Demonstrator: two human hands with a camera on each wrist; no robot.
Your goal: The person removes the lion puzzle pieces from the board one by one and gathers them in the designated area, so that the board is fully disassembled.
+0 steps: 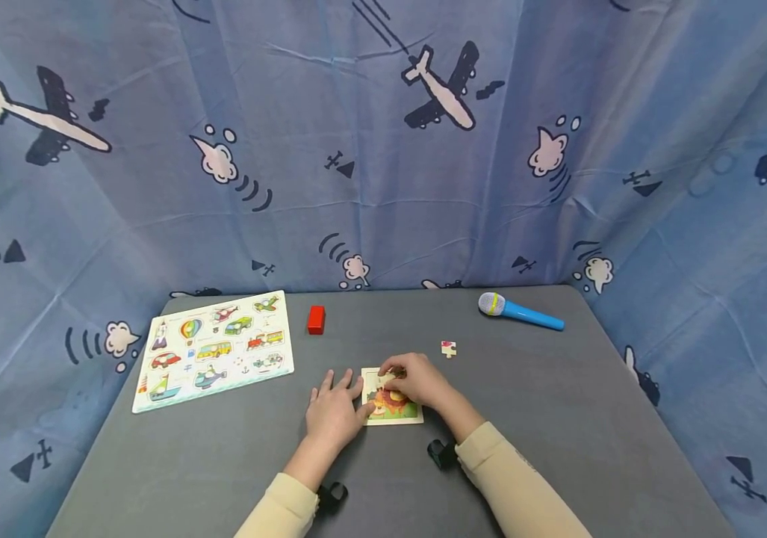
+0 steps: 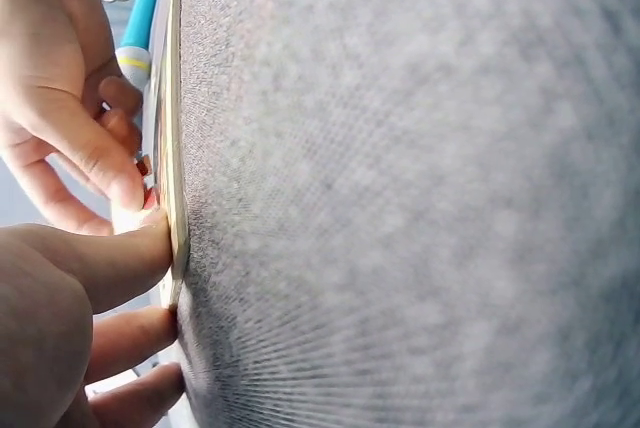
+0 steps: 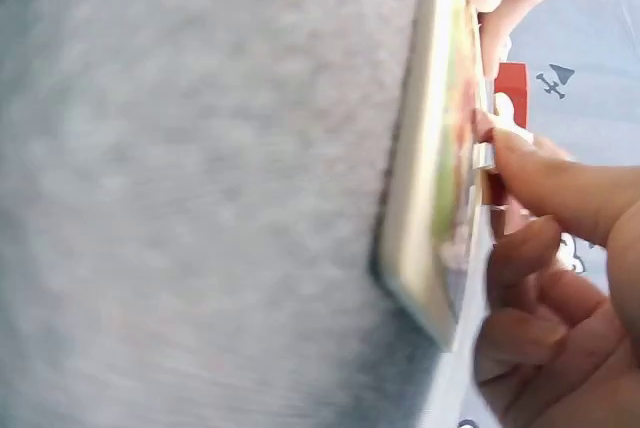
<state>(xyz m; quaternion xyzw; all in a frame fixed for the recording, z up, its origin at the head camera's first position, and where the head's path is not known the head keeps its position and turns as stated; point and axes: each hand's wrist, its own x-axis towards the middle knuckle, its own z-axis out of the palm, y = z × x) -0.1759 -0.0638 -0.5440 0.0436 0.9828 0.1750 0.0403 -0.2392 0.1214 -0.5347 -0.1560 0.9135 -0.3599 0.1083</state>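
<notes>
A small jigsaw puzzle board with a lion picture lies on the grey table in front of me. My left hand rests at its left side, fingers spread and thumb touching the board's edge. Over the upper part of the board, my right hand pinches a small puzzle piece between thumb and fingers. The piece is close to the board's surface; I cannot tell whether it touches. Farther back to the right lies a loose puzzle piece, apart from both hands.
A large vehicle picture board lies at the left of the grey table. Behind the puzzle stands a red block. A blue toy microphone lies back right. A blue patterned curtain surrounds the table's back and sides.
</notes>
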